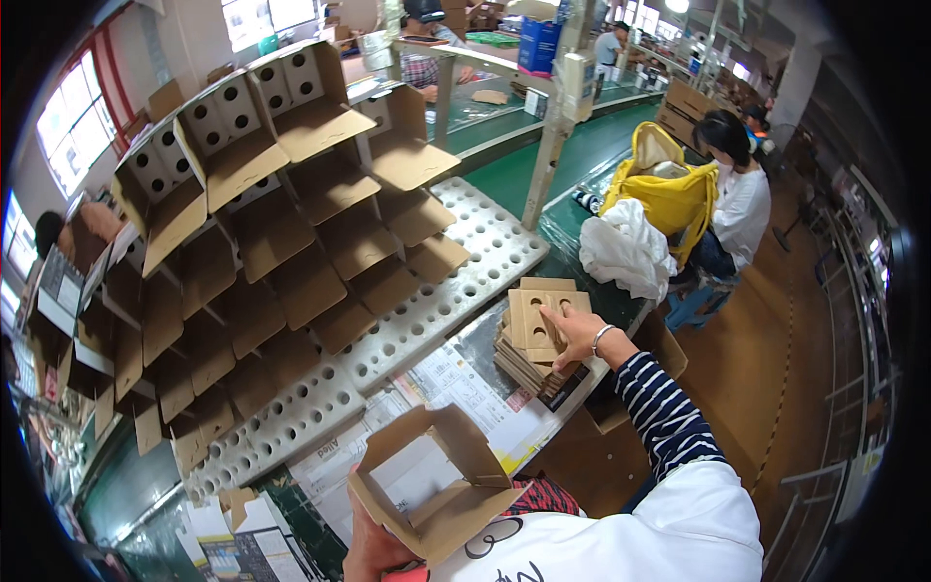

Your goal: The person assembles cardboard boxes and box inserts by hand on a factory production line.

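My left hand (369,533) is closed on the side wall of a brown cardboard box (490,441), holding it tilted in front of my body. The box is open-topped with its flap folded out, and I can see white sheets through its open bottom. At the right, my right hand (582,335) rests with fingers and thumb spread on the top one of several stacked flat cardboard inserts (529,335). Round cut-outs show in the top insert. Part of my left hand is hidden behind the box.
Rows of open cardboard boxes (291,252) are stacked on white boards with round holes (388,339). Printed sheets (456,388) lie beneath the box. A yellow bag (669,184) and white plastic (626,252) stand beyond the inserts. A seated person (742,194) is at the right.
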A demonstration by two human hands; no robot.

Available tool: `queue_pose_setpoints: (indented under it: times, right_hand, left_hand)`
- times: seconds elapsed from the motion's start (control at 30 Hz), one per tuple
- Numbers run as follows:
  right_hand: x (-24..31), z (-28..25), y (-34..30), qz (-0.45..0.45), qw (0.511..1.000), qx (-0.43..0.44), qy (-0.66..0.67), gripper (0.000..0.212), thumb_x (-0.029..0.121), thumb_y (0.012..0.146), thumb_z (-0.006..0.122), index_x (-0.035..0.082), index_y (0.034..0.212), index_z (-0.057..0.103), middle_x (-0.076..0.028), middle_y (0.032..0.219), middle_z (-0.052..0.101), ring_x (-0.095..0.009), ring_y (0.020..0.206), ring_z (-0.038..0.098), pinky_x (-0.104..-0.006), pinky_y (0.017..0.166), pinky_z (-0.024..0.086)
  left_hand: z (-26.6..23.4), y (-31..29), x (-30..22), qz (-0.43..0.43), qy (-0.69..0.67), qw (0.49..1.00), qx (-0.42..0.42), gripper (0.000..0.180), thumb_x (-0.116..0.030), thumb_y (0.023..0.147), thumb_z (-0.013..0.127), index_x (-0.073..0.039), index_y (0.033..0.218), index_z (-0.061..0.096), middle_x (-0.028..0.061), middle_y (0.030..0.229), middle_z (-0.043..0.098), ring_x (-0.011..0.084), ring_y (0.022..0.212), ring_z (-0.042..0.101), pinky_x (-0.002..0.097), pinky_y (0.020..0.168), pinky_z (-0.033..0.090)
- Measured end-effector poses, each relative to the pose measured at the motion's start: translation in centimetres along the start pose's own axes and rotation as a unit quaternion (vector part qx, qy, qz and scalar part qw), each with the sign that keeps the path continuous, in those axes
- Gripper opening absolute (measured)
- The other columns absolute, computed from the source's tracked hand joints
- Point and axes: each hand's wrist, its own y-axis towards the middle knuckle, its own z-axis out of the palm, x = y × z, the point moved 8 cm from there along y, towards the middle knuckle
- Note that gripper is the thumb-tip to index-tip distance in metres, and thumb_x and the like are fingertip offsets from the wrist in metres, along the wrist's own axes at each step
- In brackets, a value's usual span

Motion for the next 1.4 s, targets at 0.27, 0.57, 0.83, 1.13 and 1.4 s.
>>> queue_pose_setpoints:
  times: [0.27,0.57,0.83,1.13,1.4]
  right_hand:
    - [1.1,-2.3,-2.0,0.002,0.997,-0.065,-0.034,0.089,0.059,0.063,0.074,0.019,0.136,0.042,-0.017,0.108,0.056,-0.035,0.098,0.06,-0.0406,0.081,0.049]
    - [14.2,-16.3,-11.7,-0.199,0.923,-0.306,0.119,0.088,0.039,0.061,0.082,0.014,0.137,0.045,-0.008,0.087,0.052,-0.019,0.062,0.054,-0.0287,0.054,0.045]
    - [29.3,-14.2,-12.8,-0.406,0.891,-0.109,-0.169,0.062,0.04,0.069,0.074,0.021,0.124,0.055,-0.012,0.083,0.054,-0.024,0.062,0.059,-0.0347,0.051,0.047]
    - [34.3,-10.6,-11.8,-0.438,0.883,-0.031,-0.165,0.048,0.04,0.08,0.066,0.014,0.119,0.054,-0.019,0.083,0.056,-0.029,0.061,0.06,-0.0385,0.051,0.047]
    - [34.6,-7.8,-10.8,-0.428,0.89,-0.048,-0.148,0.046,0.031,0.076,0.067,0.009,0.115,0.055,-0.019,0.079,0.055,-0.026,0.058,0.059,-0.036,0.048,0.048]
  left_hand:
    - [-1.1,-0.1,2.5,0.047,0.151,0.987,0.023,0.126,-0.04,0.043,0.094,0.0,0.137,0.02,0.0182,0.126,0.036,0.0319,0.119,0.042,0.042,0.096,0.039]
    - [-1.6,1.9,-1.7,0.083,0.1,0.991,-0.008,0.134,-0.038,0.044,0.094,0.0,0.143,0.011,0.0236,0.14,0.027,0.0397,0.131,0.03,0.0471,0.108,0.028]
    - [-0.5,1.4,-3.2,0.162,0.137,0.977,-0.02,0.137,-0.037,0.044,0.094,0.005,0.142,0.008,0.0293,0.141,0.024,0.0453,0.131,0.028,0.0503,0.109,0.026]
    - [-1.1,0.1,-1.4,0.109,0.119,0.986,-0.049,0.124,-0.034,0.046,0.092,0.001,0.14,0.02,0.0257,0.136,0.033,0.0429,0.124,0.036,0.0489,0.102,0.032]
    - [-0.8,-0.1,-1.0,0.056,0.121,0.991,-0.02,0.108,-0.036,0.05,0.089,-0.005,0.136,0.032,0.0184,0.13,0.04,0.0381,0.118,0.04,0.047,0.098,0.035]
